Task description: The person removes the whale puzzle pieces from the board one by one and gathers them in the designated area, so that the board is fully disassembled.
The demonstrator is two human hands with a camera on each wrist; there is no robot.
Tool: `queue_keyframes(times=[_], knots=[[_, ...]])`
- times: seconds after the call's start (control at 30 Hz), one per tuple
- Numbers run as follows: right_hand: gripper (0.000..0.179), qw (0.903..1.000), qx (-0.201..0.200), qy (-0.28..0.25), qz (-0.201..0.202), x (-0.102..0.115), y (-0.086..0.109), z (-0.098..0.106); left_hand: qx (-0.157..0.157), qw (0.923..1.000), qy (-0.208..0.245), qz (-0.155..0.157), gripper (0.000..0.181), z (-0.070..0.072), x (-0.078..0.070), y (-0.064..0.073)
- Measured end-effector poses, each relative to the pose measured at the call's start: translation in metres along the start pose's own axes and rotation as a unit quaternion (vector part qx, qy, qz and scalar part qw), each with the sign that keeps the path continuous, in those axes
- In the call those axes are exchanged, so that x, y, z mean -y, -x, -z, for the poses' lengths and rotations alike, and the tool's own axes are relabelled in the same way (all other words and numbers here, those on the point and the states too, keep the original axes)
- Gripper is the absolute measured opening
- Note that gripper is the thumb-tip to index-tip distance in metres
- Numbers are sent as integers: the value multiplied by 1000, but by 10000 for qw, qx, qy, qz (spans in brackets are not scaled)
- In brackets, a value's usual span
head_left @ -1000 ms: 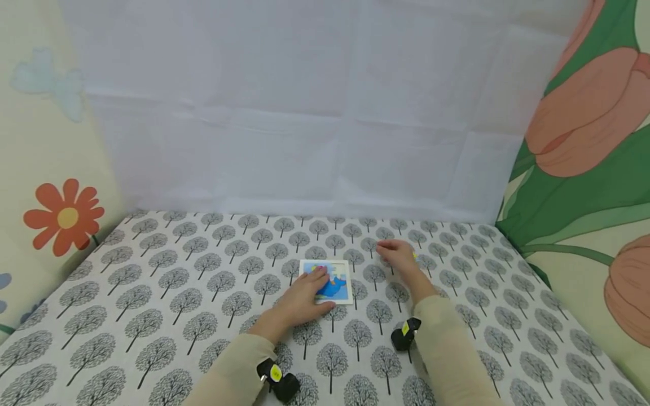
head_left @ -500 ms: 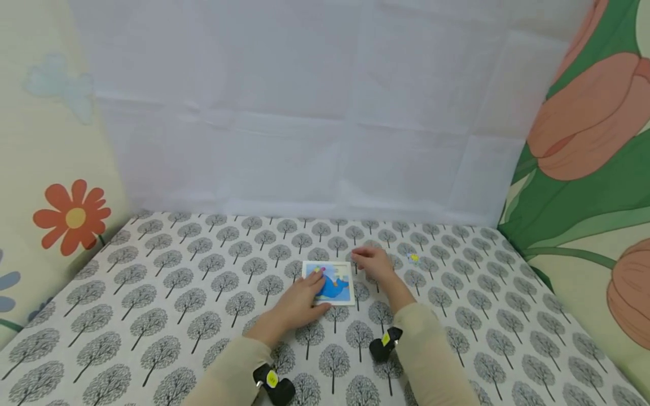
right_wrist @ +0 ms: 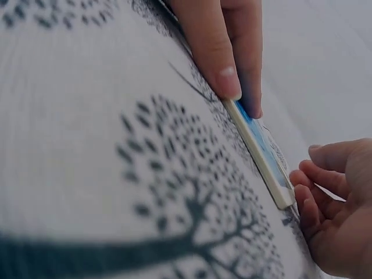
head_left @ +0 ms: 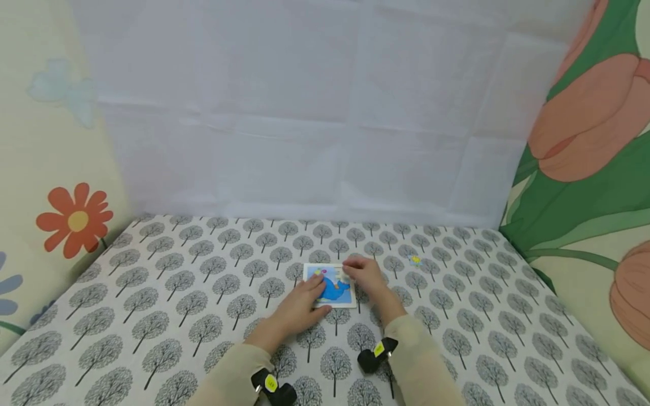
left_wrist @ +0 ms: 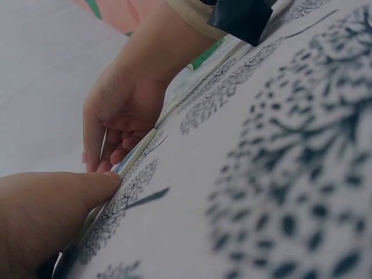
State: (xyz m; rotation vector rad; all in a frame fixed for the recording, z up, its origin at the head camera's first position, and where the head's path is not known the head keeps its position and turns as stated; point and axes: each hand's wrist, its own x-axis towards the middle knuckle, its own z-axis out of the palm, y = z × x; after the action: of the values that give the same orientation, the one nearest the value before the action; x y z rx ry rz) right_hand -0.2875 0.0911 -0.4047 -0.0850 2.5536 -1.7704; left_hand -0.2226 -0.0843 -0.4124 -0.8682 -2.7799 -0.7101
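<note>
A small square picture puzzle with a blue whale and a white border lies on the tablecloth. My left hand rests on its left side, fingers stretched over the picture and thumb at the near edge. In the right wrist view, the thumb presses against the pale edge of the puzzle. My right hand is at the far right corner, fingertips bent down close to the board. The right fingers are curled in the right wrist view; whether a piece is between them is hidden. Near that corner a patch looks pale.
A small light blue puzzle piece with a yellow shape lies to the right, beyond the right hand. The tablecloth has a tree print. Behind the table hangs a white sheet, with flower-patterned walls on both sides.
My right hand has moved left and slightly nearer, from beside the loose yellow piece to the puzzle's far right corner. The left hand stays on the board, shifted slightly left, uncovering more of the whale.
</note>
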Motion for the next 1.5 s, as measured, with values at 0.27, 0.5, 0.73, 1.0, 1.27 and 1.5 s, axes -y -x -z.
queue_keyframes(times=[0.27,0.5,0.73,1.0,1.27,1.5], knots=[[16,9987,-114,485,133,-3,4,-5,-8,10000,-60,-49,56,-1,2,-1],[16,9966,42,736,379,-4,5,-6,-21,10000,69,-25,57,0,2,0],[17,9954,176,862,391,-3,3,-6,-32,9999,145,43,57,-2,1,0],[18,9936,206,1060,333,-4,4,-8,70,9997,198,127,56,-3,0,2],[19,9901,212,1355,312,0,4,-9,55,9995,283,113,56,-2,0,0],[16,9891,91,1440,277,0,2,-11,64,9996,241,132,56,-1,1,-1]])
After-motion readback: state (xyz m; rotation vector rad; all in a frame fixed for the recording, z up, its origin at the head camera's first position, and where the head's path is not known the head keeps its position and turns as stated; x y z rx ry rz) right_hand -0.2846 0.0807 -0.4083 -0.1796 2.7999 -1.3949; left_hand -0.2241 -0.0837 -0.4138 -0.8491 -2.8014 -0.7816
